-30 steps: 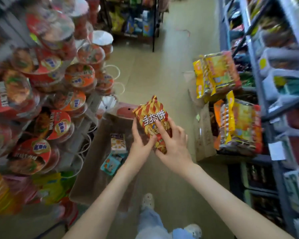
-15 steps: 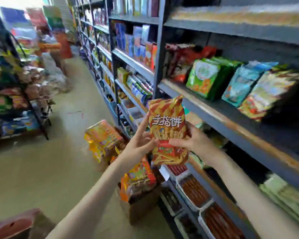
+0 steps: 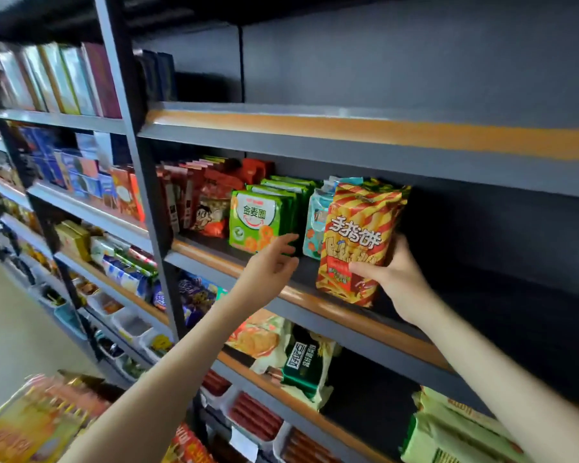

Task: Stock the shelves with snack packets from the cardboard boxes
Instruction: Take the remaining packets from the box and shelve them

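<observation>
A red-and-yellow striped snack packet stands upright on the middle shelf, near its orange front edge. My right hand grips the packet's lower right side. My left hand hovers open just left of it, fingers spread in front of the green packets, holding nothing. A light blue packet stands between the green ones and the striped packet. No cardboard box can be made out.
Right of the striped packet the middle shelf is dark and bare. Red packets fill its left end. The shelf above overhangs. Lower shelves hold green and orange bags and trays. Yellow multipacks lie at bottom left.
I turned from the aisle to face the shelf. The striped packet went from both hands in mid-air onto the middle shelf. My left hand let go and moved left.
</observation>
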Demonstrator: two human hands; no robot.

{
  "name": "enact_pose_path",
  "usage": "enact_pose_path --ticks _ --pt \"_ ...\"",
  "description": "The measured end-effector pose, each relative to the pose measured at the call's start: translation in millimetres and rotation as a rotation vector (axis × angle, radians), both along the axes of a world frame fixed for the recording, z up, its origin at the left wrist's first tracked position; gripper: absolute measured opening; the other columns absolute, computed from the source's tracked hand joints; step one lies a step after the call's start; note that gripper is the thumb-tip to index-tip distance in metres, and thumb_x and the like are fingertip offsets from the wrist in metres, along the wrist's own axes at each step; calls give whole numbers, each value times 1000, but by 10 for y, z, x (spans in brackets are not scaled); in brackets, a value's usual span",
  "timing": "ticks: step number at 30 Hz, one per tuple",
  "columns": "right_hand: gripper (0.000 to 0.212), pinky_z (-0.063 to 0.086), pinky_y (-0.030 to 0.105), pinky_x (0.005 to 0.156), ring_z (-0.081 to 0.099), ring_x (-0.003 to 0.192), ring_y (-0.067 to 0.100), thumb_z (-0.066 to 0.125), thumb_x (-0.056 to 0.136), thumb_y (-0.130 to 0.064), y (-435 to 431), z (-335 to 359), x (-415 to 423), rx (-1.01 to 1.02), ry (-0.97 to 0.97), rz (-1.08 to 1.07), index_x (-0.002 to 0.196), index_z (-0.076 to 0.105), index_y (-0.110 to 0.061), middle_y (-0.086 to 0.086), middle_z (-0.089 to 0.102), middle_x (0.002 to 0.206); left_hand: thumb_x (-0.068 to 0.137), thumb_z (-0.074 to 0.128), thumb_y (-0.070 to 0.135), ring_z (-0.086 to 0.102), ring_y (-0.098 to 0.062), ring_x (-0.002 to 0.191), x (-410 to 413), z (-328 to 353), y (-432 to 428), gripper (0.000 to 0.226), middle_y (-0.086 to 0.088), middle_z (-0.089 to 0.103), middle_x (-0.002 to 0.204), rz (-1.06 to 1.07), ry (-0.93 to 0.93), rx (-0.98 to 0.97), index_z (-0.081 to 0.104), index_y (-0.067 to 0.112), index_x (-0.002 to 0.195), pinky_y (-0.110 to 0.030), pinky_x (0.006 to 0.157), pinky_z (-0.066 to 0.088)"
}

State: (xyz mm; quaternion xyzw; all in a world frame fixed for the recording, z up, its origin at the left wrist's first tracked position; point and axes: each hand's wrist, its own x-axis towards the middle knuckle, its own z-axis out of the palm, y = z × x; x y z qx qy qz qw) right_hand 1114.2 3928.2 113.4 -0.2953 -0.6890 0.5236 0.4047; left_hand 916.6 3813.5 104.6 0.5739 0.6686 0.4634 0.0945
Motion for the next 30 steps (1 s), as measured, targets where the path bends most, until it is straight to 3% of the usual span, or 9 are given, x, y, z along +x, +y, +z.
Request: enact_pose_path --ticks 2,4,7,9,12,17,21,26,30 --pt "82 44 50 102 54 118 20 88 64 -21 168 -68 -109 -35 -50 -107 128 37 -31 0 54 130 99 50 16 57 -13 95 -60 18 279 44 -4 56 123 -62 59 -51 40 20 142 -18 76 42" --pt "85 40 46 106 48 124 22 85 69 -26 256 -106 -180 -9 -171 -219 134 31 -25 2 47 136 98 52 19 60 -18 97 -93 20 516 45 -8 57 125 -119 94 -110 40 20 141 -25 82 46" --pt "89 35 37 106 40 130 24 79 76 -33 255 -100 -222 197 -383 -382 142 23 -14 8 36 141 96 55 32 61 -24 107 -118 -7 797 52 -9 58 129 -193 186 -198 37 22 144 -32 89 48" --pt "94 33 40 107 33 134 25 75 79 -37 231 -121 -231 329 -478 -439 148 15 -13 10 29 145 94 57 40 58 -24 115 -121 -21 946 63 -6 56 133 -262 204 -248 30 22 147 -32 93 46" --pt "104 36 45 109 31 138 20 73 80 -39 238 -187 -184 330 -451 -408 152 0 -23 4 24 152 91 60 46 51 -16 125 -115 -38 1121 73 3 53 138 -404 95 -304 23 25 150 -34 102 44" --pt "130 20 33 113 15 134 0 83 71 -31 269 -197 -30 275 -591 -253 147 -23 -31 -7 7 158 95 58 34 51 -12 124 -32 -34 1216 64 4 52 137 -595 -27 -297 24 24 148 -29 101 45" --pt "129 20 36 114 15 143 13 82 71 -37 305 -210 -56 319 -660 -305 148 -21 -28 -2 7 158 97 54 30 50 -13 125 -43 -46 1266 61 4 51 138 -626 -12 -308 21 25 148 -32 103 44" --pt "126 24 40 113 16 142 19 77 73 -50 296 -198 -79 386 -785 -322 149 -20 -23 2 11 155 100 49 21 48 -5 119 -35 12 1208 59 13 47 128 -634 -19 -335 17 26 149 -5 84 42" --pt "125 23 46 113 12 142 26 74 71 -58 168 -96 -110 466 -836 -441 151 -12 -15 8 8 157 97 55 32 52 -17 123 12 1 1035 68 2 52 134 -385 73 -224 14 23 151 -20 88 46"
